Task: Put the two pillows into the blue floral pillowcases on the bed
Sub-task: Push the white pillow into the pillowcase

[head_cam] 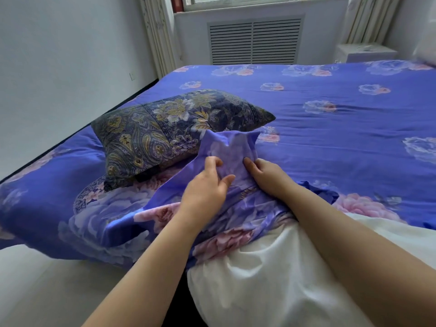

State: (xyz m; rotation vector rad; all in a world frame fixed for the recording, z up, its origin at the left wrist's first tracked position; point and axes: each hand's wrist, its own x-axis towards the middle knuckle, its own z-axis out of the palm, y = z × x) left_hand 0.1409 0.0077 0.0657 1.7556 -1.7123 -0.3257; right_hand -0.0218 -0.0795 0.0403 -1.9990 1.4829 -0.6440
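Nearest me in the head view, a plump white fabric pillow (271, 279) lies at the bed's near edge, its far end already under the blue floral cotton pillowcase (236, 208). My left hand (205, 185) pinches a fold of that case between thumb and curled fingers (213, 161); my right hand (266, 175) grips the bunched fabric just beside it, fingers bent into the cloth. I judge the case light, limp and slightly slippery, so I would take hold at the hem of its opening and draw it along; the pillow looks soft and bulky, likely to bunch. A second pillow in a dark paisley cover (174, 131) rests on the blue floral bedspread (330, 142), left of my hands.
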